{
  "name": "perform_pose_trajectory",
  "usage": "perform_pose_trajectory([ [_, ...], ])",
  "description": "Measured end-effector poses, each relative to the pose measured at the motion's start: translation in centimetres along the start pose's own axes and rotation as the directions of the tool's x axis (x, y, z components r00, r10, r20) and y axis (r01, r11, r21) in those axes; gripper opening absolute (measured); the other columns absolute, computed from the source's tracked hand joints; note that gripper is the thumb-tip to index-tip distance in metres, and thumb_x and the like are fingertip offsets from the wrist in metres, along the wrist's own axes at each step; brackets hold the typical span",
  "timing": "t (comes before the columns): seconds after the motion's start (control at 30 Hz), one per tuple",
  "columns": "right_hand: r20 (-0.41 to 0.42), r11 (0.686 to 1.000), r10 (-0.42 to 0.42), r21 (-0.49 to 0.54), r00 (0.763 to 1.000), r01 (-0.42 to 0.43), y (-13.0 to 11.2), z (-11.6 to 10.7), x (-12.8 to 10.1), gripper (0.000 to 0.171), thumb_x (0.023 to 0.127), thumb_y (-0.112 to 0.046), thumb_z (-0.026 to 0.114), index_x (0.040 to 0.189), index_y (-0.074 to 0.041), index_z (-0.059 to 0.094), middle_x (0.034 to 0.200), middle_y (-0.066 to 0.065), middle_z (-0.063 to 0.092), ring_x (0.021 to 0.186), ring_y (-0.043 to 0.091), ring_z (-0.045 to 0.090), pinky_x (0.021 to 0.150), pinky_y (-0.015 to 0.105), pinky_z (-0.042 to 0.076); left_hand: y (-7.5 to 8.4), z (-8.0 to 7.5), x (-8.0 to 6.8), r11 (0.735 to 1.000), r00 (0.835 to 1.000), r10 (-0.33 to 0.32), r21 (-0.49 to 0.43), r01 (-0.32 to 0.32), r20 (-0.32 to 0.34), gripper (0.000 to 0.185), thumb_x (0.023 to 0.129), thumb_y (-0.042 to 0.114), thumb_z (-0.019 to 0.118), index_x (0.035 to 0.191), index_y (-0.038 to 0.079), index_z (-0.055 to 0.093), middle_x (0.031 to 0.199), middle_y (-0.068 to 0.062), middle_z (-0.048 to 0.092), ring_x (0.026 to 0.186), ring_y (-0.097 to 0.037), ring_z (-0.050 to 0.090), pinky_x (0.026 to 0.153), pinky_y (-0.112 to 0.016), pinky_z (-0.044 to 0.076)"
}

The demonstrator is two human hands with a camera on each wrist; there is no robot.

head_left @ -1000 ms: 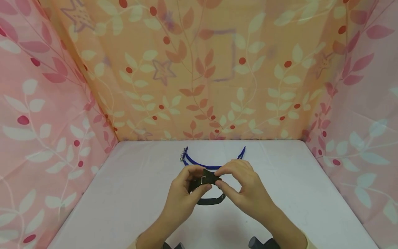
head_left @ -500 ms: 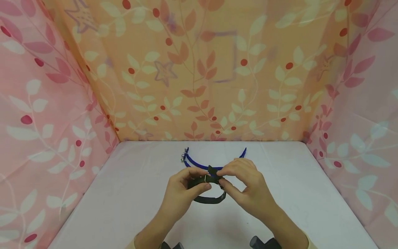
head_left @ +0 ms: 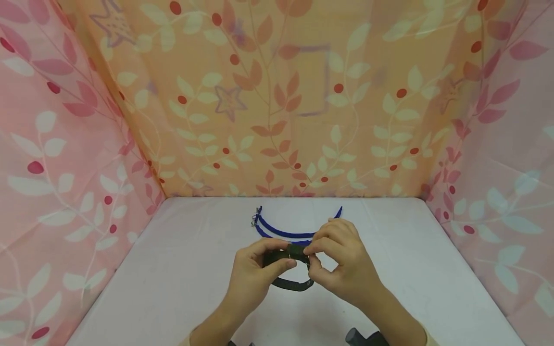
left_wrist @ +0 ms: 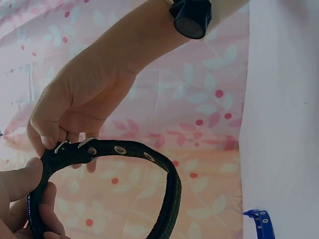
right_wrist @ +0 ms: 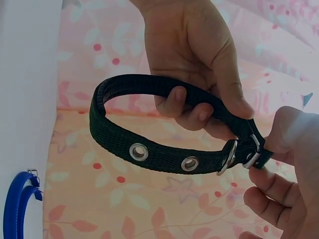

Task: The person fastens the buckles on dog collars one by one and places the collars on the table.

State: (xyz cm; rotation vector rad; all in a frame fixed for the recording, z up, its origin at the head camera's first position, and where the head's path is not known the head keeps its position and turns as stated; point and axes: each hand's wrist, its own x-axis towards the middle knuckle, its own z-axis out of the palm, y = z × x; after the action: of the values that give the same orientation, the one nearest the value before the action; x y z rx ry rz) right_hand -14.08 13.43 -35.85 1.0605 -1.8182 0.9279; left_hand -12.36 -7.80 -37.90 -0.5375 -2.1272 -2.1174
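Note:
A dark green pet collar (head_left: 294, 284) with metal eyelets is held up in a loop between my two hands. My left hand (head_left: 253, 266) grips its band on the left, fingers and thumb around it. With thumb and index finger my right hand (head_left: 346, 262) pinches the strap end beside the buckle. The right wrist view shows the metal buckle (right_wrist: 253, 149) and a D-ring (right_wrist: 228, 158) close together, the strap passing through at the buckle. Two eyelets are visible along the lower band there. My right fingertips partly hide the strap end.
Blue collars (head_left: 285, 234) lie curved on the white table (head_left: 173, 269) behind my hands, their metal fittings (head_left: 254, 218) at the left end. Patterned cloth walls (head_left: 277, 144) stand at the back and both sides.
The strap end, raised above the buckle half a second ago, now lies flatter along the top of the loop. My right fingers have shifted their pinch; my left hand keeps its hold.

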Motion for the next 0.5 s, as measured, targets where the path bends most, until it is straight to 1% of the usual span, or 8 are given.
perform_pose_trajectory([
  [0.1, -0.001, 0.999, -0.011, -0.032, 1.000, 0.011, 0.06, 0.05, 0.01, 0.028, 0.064, 0.006, 0.068, 0.082, -0.016, 0.070, 0.084, -0.006, 0.062, 0.087, 0.017, 0.057, 0.108, 0.041, 0.039, -0.04, 0.07, 0.00, 1.000, 1.000, 0.003, 0.009, -0.003, -0.001, 0.031, 0.084, 0.012, 0.085, 0.112, 0.008, 0.075, 0.104, -0.009, 0.073, 0.091, -0.022, 0.072, 0.082, -0.032, 0.062],
  [0.2, 0.003, 0.998, -0.020, -0.061, 1.000, 0.020, 0.13, -0.03, 0.05, 0.026, 0.064, 0.005, 0.066, 0.081, -0.015, 0.069, 0.083, -0.006, 0.061, 0.087, 0.018, 0.057, 0.108, 0.042, 0.039, -0.05, 0.10, 0.04, 1.000, 1.000, 0.005, 0.020, -0.005, -0.010, 0.031, 0.084, 0.011, 0.085, 0.113, 0.007, 0.075, 0.103, -0.008, 0.073, 0.090, -0.022, 0.072, 0.081, -0.032, 0.062],
  [0.27, 0.014, 0.997, -0.026, -0.072, 1.000, 0.027, 0.17, -0.12, 0.07, 0.026, 0.064, 0.005, 0.066, 0.080, -0.015, 0.069, 0.083, -0.007, 0.059, 0.087, 0.018, 0.057, 0.107, 0.044, 0.040, -0.03, 0.12, 0.01, 1.000, 1.000, 0.003, 0.029, -0.003, -0.014, 0.030, 0.084, 0.011, 0.085, 0.112, 0.009, 0.075, 0.102, -0.007, 0.074, 0.089, -0.022, 0.072, 0.081, -0.032, 0.062],
  [0.4, 0.058, 0.996, -0.041, -0.078, 0.997, 0.046, 0.27, -0.28, 0.05, 0.025, 0.065, 0.003, 0.064, 0.080, -0.017, 0.067, 0.084, -0.007, 0.058, 0.088, 0.018, 0.056, 0.105, 0.048, 0.041, 0.08, 0.19, -0.06, 0.999, 1.000, 0.010, 0.042, -0.010, -0.004, 0.029, 0.083, 0.014, 0.085, 0.110, 0.014, 0.076, 0.101, -0.006, 0.074, 0.089, -0.022, 0.072, 0.080, -0.032, 0.062],
  [0.5, 0.096, 0.996, -0.049, -0.072, 0.994, 0.056, 0.36, -0.41, -0.01, 0.023, 0.069, 0.000, 0.064, 0.084, -0.018, 0.068, 0.088, -0.007, 0.059, 0.091, 0.017, 0.057, 0.103, 0.051, 0.041, 0.18, 0.16, -0.10, 0.998, 1.000, 0.024, 0.063, -0.025, 0.010, 0.028, 0.083, 0.015, 0.086, 0.110, 0.017, 0.076, 0.101, -0.005, 0.074, 0.089, -0.021, 0.073, 0.079, -0.033, 0.062],
])
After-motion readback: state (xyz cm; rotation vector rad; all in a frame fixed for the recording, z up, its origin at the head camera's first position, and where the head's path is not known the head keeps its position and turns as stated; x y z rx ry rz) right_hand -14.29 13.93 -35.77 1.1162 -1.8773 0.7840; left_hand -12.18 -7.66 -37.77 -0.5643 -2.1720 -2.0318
